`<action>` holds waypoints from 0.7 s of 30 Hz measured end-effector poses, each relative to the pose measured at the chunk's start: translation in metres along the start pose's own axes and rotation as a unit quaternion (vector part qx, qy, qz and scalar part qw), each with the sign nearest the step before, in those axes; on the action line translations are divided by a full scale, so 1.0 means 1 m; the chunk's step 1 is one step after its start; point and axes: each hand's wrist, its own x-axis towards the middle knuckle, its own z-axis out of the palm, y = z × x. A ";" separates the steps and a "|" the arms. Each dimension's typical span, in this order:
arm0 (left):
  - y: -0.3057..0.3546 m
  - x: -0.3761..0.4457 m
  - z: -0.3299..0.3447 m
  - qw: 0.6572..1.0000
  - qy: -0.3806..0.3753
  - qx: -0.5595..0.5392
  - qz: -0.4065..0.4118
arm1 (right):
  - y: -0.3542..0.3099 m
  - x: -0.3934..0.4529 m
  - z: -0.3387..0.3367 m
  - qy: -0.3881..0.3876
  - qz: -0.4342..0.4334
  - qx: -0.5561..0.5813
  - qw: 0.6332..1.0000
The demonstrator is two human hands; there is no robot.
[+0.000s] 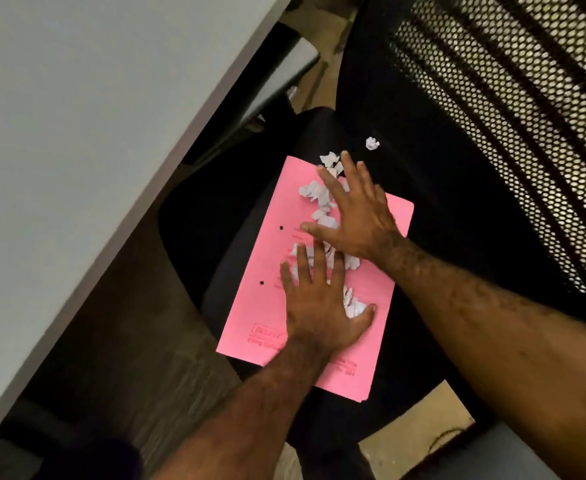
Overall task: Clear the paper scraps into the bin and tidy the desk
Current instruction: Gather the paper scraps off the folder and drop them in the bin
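A pink folder point(256, 317) lies flat on the black seat of an office chair point(433, 209). Several white crumpled paper scraps point(314, 192) are scattered along the folder's middle and far end. One scrap point(372, 143) sits apart on the seat beyond the folder. My left hand point(319, 306) lies flat on the folder with fingers spread, covering some scraps. My right hand point(357, 209) is also flat and spread, over the scraps at the far end. Neither hand grips anything.
The grey desk top point(76, 133) fills the left side, its edge running diagonally beside the chair. The chair's mesh backrest point(513, 109) rises at the right. Brown floor point(416, 431) shows below the seat. No bin is in view.
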 end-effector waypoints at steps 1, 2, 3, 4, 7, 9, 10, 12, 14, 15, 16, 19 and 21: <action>0.000 0.000 0.003 1.000 0.006 -0.009 0.010 | -0.002 0.005 0.005 -0.002 -0.010 -0.001 1.000; 0.000 -0.001 0.005 1.000 0.014 -0.020 0.019 | -0.004 0.007 0.010 -0.007 -0.021 -0.008 1.000; -0.001 -0.003 0.006 0.999 0.023 -0.028 0.026 | -0.005 0.008 0.015 -0.013 -0.032 -0.018 0.999; -0.003 -0.004 0.008 0.999 0.030 -0.032 0.032 | -0.005 0.007 0.019 -0.019 -0.043 -0.029 0.998; -0.007 -0.011 0.011 0.997 0.040 -0.040 0.049 | -0.001 -0.003 0.029 -0.028 -0.073 -0.049 0.996; -0.006 -0.017 0.014 0.996 0.036 -0.047 0.060 | 0.003 -0.009 0.031 -0.025 -0.083 -0.045 0.995; -0.006 -0.021 0.017 0.996 0.029 -0.047 0.065 | 0.005 -0.012 0.032 -0.023 -0.083 -0.043 0.995; -0.004 -0.027 0.022 0.996 0.017 -0.036 0.084 | 0.007 -0.018 0.032 -0.018 -0.072 -0.044 0.996; -0.007 -0.029 0.028 0.994 0.015 -0.019 0.110 | 0.008 -0.024 0.032 0.002 -0.066 -0.054 0.996; -0.010 -0.029 0.029 0.992 0.015 -0.009 0.122 | 0.008 -0.026 0.033 0.019 -0.066 -0.066 0.995; -0.013 -0.027 0.030 0.990 0.018 0.003 0.136 | 0.008 -0.028 0.033 0.036 -0.066 -0.080 0.994; -0.025 -0.018 0.025 0.981 0.042 0.036 0.186 | 0.006 -0.031 0.034 0.066 -0.071 -0.102 0.990; -0.030 -0.011 0.017 0.976 0.055 0.040 0.205 | 0.005 -0.034 0.037 0.082 -0.080 -0.111 0.987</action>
